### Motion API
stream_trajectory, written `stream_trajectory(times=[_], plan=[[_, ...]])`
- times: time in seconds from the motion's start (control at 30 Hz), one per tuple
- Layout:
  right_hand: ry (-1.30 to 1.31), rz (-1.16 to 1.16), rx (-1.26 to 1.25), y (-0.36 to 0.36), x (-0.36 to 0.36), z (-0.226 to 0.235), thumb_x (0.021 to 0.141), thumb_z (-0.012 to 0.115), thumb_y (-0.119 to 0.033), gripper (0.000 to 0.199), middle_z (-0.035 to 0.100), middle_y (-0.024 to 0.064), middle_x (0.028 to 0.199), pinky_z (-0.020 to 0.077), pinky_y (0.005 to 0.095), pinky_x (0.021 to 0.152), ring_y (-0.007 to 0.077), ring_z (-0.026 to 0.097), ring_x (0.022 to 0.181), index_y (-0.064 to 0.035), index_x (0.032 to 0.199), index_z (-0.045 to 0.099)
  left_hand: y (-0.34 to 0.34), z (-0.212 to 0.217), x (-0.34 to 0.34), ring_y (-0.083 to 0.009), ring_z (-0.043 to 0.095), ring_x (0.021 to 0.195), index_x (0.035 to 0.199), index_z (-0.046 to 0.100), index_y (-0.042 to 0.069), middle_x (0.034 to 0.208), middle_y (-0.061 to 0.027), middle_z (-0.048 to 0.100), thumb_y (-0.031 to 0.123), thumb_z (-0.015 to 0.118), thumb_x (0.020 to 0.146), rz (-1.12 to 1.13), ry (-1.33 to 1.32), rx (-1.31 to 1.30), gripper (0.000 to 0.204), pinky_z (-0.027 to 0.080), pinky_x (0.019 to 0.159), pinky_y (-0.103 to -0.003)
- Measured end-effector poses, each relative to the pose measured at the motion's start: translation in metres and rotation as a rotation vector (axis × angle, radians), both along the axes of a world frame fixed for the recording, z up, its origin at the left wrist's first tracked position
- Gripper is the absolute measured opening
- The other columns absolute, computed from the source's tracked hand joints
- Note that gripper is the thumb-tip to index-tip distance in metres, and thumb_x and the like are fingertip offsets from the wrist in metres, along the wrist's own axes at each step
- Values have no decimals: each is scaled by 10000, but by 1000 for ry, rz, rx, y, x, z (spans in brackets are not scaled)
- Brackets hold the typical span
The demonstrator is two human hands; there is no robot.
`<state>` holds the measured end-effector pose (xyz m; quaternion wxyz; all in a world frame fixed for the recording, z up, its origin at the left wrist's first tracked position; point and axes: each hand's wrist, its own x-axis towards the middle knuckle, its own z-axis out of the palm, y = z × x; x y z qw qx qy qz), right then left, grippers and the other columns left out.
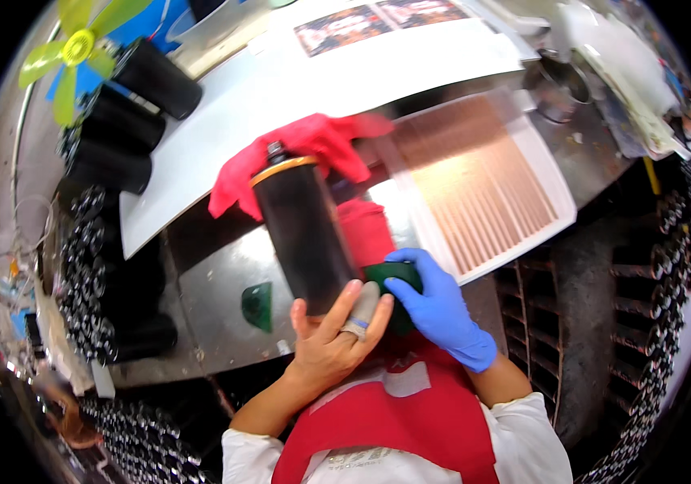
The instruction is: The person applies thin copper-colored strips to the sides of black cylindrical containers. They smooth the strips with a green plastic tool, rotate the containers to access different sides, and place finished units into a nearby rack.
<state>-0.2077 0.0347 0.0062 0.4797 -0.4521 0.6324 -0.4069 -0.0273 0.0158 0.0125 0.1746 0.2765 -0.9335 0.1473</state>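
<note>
White tray [565,211] right of the black cylinder [305,230], filled with copper-coloured ribbed material [483,169]; metal pot [559,95] farther up-right of the cylinder, contents too small to tell; clear bin [200,31] up-left of it, cut by the frame edge.

Black cylinder lies over the counter [220,282] in front of the person, orange band and small knob at its far end, red cloth [305,133] behind and beside it; left hand [325,351], bare with one grey-covered fingertip, has its grip bent against the cylinder's near end, cannot tell how firmly it closes; blue-gloved right hand [446,319], just right of that end, has its grip pinching a dark green block [394,278]; second green piece [257,306] on the counter, left of the cylinder.

Metal counter, white board [240,97] beyond the cylinder; upright dark cylinders [123,121] and yellow-green fan [79,47] up-left of it; racked shiny tube ends [652,331] well right.

Counter's near edge runs below the cylinder, by the red apron [386,411]; metal surface shows between cylinder and left-hand stock; tray's near-left corner sits near the gloved hand.
</note>
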Motion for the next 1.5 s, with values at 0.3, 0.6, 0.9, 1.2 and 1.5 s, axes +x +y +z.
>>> stream_trajectory(times=[0.3,0.6,0.9,1.2,1.5], plan=[[-148,69,-272,-112,-27,64,829,564,-143,169,611,81,812,469,265,746,150,577,761,-33,954,592,2,30,-29,-313,437,1238,1102,607,89,982,-85,658,217,599,800,21,-23,17,328,-47,1026,-641],[817,654,-449,-244,34,63,654,583,-243,235,634,180,740,492,409,650,351,617,700,-35,718,671,0,26,24,-364,576,1019,1071,601,27,1036,-157,652,241,633,834,83,513,-74,321,210,1053,-521],[545,769,-382,-211,6,110,673,669,-347,353,650,148,725,475,371,633,285,614,664,-5,759,675,-1,34,55,-359,573,1015,1060,567,65,1032,-166,648,132,654,774,-6,596,-20,306,293,996,-537],[619,696,-448,-127,3,149,669,682,-452,419,672,92,785,488,330,673,228,631,720,-67,832,702,3,46,51,-330,571,1032,1026,573,8,1035,-157,637,72,621,835,-88,722,-85,208,338,998,-488],[656,339,-584,-43,-28,162,673,626,-392,355,663,114,763,497,352,679,276,633,737,-60,780,695,1,53,42,-327,576,1025,1000,589,-1,1041,-160,634,48,586,847,-119,759,-79,161,350,996,-469]])
